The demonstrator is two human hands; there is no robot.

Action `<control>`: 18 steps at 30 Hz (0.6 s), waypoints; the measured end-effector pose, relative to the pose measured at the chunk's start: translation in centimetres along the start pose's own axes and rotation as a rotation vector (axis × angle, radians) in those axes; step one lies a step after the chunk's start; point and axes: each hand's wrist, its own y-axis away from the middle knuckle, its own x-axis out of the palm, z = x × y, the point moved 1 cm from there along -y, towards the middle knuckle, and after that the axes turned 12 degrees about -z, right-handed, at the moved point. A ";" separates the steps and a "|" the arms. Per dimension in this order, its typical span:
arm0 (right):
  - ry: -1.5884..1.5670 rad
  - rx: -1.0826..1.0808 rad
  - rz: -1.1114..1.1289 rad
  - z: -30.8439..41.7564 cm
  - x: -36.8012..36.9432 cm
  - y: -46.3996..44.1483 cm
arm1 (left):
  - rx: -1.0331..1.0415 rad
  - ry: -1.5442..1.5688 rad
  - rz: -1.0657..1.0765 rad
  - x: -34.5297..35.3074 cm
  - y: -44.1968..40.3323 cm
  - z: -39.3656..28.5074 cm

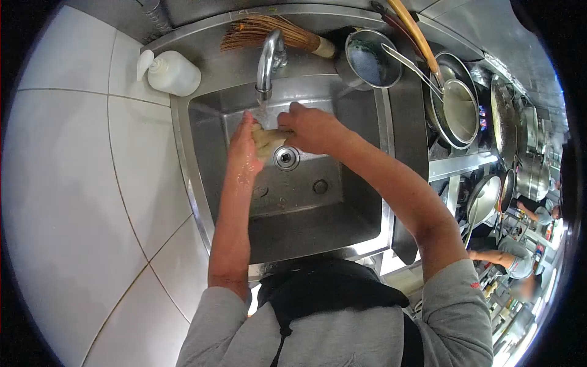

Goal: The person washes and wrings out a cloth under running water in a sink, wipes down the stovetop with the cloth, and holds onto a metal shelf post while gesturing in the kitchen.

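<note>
Over the steel sink point(306, 229), both my hands are at a pale yellowish, lumpy piece of food point(267, 140), whose exact kind I cannot make out. My left hand point(244, 145) is wet and curled round its left side. From the right, my right hand point(310, 129) grips its other end with bent fingers. The piece is just below the tap point(268, 64), where water seems to run down toward my left hand. Beneath and slightly right of it lies the round drain strainer point(285, 158).
A white pump bottle point(175, 73) stands at the sink's back left corner. Behind the tap lies a twig brush point(275, 33), beside a metal pot point(373, 58). Pans and a strainer point(460, 107) crowd the right. Other people point(507, 260) are farther right.
</note>
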 end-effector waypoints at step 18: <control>0.233 -0.075 -0.060 5.4 4.4 -0.1 | -0.274 0.365 0.676 -2.0 -3.9 2.4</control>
